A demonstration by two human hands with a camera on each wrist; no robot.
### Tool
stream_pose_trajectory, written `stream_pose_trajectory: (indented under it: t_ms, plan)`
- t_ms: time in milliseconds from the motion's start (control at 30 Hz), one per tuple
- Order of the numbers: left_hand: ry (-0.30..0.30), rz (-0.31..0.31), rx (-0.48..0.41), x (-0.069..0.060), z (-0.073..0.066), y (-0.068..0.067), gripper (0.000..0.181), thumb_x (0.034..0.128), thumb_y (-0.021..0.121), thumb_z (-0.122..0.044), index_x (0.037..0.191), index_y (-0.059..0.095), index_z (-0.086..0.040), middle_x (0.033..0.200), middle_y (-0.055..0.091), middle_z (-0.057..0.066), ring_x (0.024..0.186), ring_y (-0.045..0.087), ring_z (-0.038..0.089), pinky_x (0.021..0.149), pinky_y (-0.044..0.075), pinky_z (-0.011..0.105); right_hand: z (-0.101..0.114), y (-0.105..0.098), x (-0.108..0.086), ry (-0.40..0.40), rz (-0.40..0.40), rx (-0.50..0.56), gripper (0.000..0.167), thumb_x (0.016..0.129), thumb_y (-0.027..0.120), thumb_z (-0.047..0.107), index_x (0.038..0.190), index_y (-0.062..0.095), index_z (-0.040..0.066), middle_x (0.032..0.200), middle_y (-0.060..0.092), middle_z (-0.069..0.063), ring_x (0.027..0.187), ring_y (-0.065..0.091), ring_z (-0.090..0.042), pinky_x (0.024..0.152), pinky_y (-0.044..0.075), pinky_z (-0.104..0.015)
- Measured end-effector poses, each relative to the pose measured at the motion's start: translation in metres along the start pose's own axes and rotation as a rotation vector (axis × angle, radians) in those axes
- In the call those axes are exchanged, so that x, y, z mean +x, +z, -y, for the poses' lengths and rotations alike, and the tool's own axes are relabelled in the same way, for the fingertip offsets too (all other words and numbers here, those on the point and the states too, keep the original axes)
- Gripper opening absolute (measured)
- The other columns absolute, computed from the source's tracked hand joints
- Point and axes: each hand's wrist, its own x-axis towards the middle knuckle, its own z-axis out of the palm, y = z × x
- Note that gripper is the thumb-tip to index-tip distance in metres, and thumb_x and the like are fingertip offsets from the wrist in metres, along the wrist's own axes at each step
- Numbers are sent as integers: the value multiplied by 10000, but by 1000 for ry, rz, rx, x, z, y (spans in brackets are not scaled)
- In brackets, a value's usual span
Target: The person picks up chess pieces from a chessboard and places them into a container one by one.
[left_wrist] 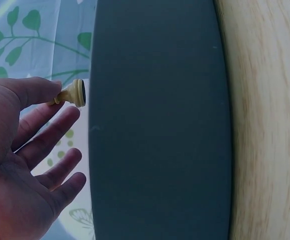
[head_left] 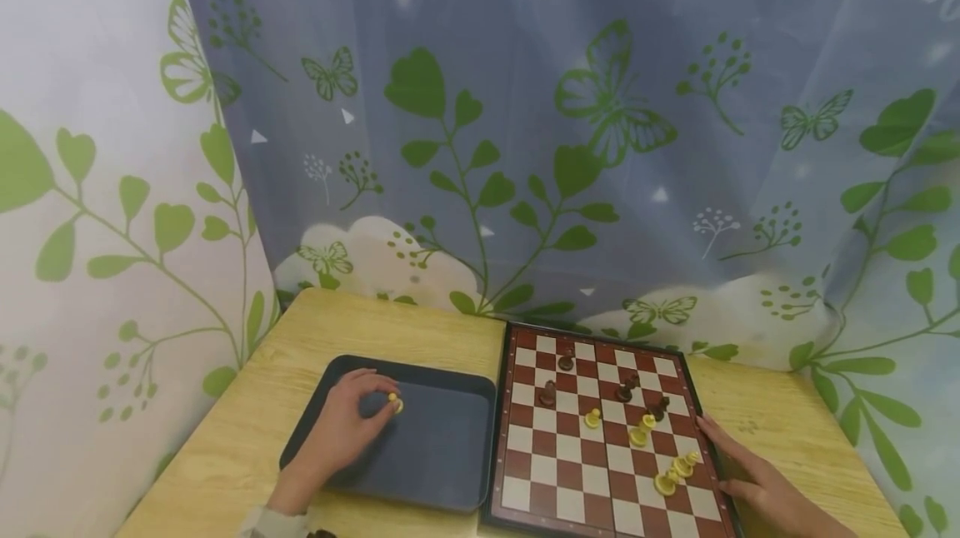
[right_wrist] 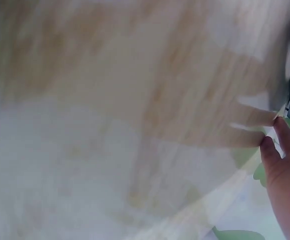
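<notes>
One pawn over the tray, pinched by left hand, thumb and finger; might slip, its head is small and round | tray: dark floor shows below pawn | right hand at board edge, fingers nearly straight; a bump might tip men | board: four yellow, four dark | cloth behind

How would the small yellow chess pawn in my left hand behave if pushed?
The small, yellow, plastic-looking chess pawn is probably light: the left hand pinches it by its narrow end. Its wide, flat base should let it slide upright when nudged. Knocked over, it may roll, given its rounded, tapering body.
</notes>
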Motion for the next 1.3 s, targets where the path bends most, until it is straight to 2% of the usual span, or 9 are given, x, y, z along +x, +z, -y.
stream_pose_trajectory:
  t_ms: [67,100,300,433,600,700,1000,1200,1300]
  plan:
    - [-5,2,3,0,0,0,137,848,801,-18,964,767,-82,1088,746,111,1267,535,485,1071,383,675,3,0,0,20,-21,-61,865,974,635,173,1651,99,128,1633,64,-356,1151,64,385,1000,452,-653]
    - [-6,4,3,0,-1,0,135,849,801,-20,963,767,-82,1088,746,113,1267,536,483,1074,380,673,4,-1,1,22,-28,-73,862,969,644,180,1649,119,122,1625,91,-370,1152,61,382,1002,412,-706]
    - [-15,7,6,0,-1,0,133,846,804,-22,958,769,-85,1086,748,110,1269,538,476,1081,374,669,7,-4,0,41,-24,-72,848,954,667,200,1645,179,137,1645,106,-333,1279,94,297,1028,311,-783]
    - [-14,4,13,1,-1,1,135,845,807,-25,957,769,-89,1084,749,101,1268,541,472,1081,381,663,7,-4,0,15,-48,-141,825,957,673,215,1639,215,147,1635,179,-320,1339,133,222,1004,387,-736]
    - [-22,10,20,1,-1,1,133,854,806,-43,968,770,-99,1096,748,83,1281,535,464,1076,381,669,7,-2,-2,-88,-128,-305,766,977,668,263,1619,275,118,1618,138,199,1232,47,323,894,518,-589]
    - [-24,14,20,2,-1,1,132,858,803,-46,974,770,-100,1100,747,83,1286,531,463,1076,378,672,7,-1,-3,-117,-131,-275,753,993,653,259,1621,265,111,1499,58,402,1231,43,341,896,496,-649]
    - [-21,14,15,2,-1,2,134,855,800,-34,973,770,-90,1096,748,98,1270,544,460,1078,391,652,10,-1,-5,-132,-152,-277,730,995,652,274,1612,295,117,1575,143,291,1239,51,349,919,467,-691]
    - [-21,11,24,1,1,3,139,851,804,-36,974,773,-94,1084,751,71,1260,552,450,1070,394,655,9,0,-5,-142,-152,-263,741,985,664,254,1613,289,133,1555,112,346,1240,32,351,906,453,-716]
    - [-24,13,23,1,1,3,139,852,803,-37,974,773,-96,1085,751,76,1260,551,451,1068,390,658,8,0,-5,-134,-166,-284,742,977,673,269,1609,303,146,1606,170,234,1260,52,333,910,463,-699]
